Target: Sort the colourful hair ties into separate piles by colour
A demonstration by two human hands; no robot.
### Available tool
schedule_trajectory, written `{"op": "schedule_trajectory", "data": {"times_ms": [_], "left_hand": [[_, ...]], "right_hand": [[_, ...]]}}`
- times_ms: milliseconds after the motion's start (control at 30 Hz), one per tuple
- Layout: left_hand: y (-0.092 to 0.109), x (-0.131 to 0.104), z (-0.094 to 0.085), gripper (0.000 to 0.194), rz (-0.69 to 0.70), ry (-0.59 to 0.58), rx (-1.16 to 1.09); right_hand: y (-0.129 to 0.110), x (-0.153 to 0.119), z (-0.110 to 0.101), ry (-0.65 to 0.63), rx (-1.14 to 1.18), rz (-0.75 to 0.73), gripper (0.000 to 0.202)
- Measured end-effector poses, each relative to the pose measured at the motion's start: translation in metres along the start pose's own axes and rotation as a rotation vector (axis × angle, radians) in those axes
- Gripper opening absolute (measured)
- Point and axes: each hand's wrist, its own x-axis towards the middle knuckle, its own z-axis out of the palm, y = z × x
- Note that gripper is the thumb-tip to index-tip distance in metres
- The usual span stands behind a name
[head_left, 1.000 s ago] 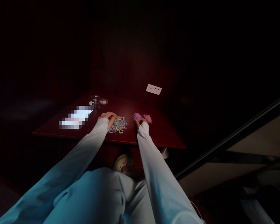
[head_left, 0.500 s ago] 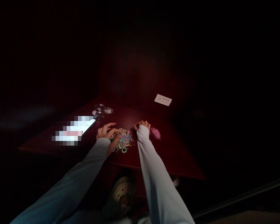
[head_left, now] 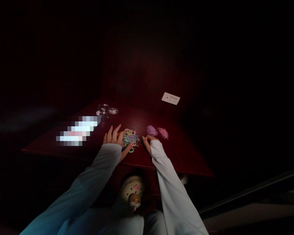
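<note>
A mixed pile of colourful hair ties (head_left: 130, 137), with thin bands and thicker rings, lies on the dark red table (head_left: 183, 156). My left hand (head_left: 114, 136) rests at the pile's left side, fingers spread, the thumb along its near edge. Just right of the pile is my right hand (head_left: 149, 140), thumb and fingertips pinched together; whatever they may hold is too small to make out. Beyond that hand sit a small heap of purple bands (head_left: 152, 130) and, to its right, a heap of pink bands (head_left: 163, 133).
A lit phone-like screen (head_left: 77, 130), blurred out, lies at the left. Behind it stand a clear jar (head_left: 104, 108) and a round clear lid (head_left: 113, 111). A socket plate (head_left: 171, 98) is on the back wall. Below the table edge shows a clog (head_left: 132, 189). Surroundings are dark.
My right hand has drawn back from the purple heap toward the mixed pile, uncovering that heap. My left fingers have straightened and spread. The view has shifted slightly.
</note>
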Motion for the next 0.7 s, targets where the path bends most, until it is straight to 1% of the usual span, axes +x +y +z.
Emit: {"op": "schedule_trajectory", "data": {"times_ms": [100, 167, 267, 367, 467, 567, 700], "left_hand": [[0.004, -0.006, 0.0, 0.052, 0.01, -0.03, 0.022], [0.006, -0.009, -0.001, 0.055, 0.019, -0.048, 0.052], [0.006, -0.011, -0.003, 0.06, 0.022, -0.075, 0.1], [0.003, -0.013, -0.001, 0.063, 0.032, -0.089, 0.135], [0.002, -0.014, 0.001, 0.063, 0.026, -0.088, 0.15], [0.001, -0.014, 0.001, 0.062, 0.022, -0.097, 0.157], [0.0, -0.014, 0.001, 0.06, 0.028, -0.114, 0.152]], "right_hand": [[-0.01, -0.016, -0.004, -0.082, 0.018, -0.045, 0.025], [-0.011, -0.018, -0.004, -0.069, 0.063, -0.047, 0.019], [-0.002, -0.015, 0.001, -0.047, 0.199, -0.037, 0.025], [0.012, -0.013, 0.011, -0.016, 0.337, -0.015, 0.021], [0.02, -0.012, 0.017, 0.001, 0.417, -0.007, 0.022], [0.019, -0.011, 0.017, -0.008, 0.428, 0.02, 0.019], [0.015, -0.006, 0.013, -0.024, 0.342, 0.029, 0.018]]}}
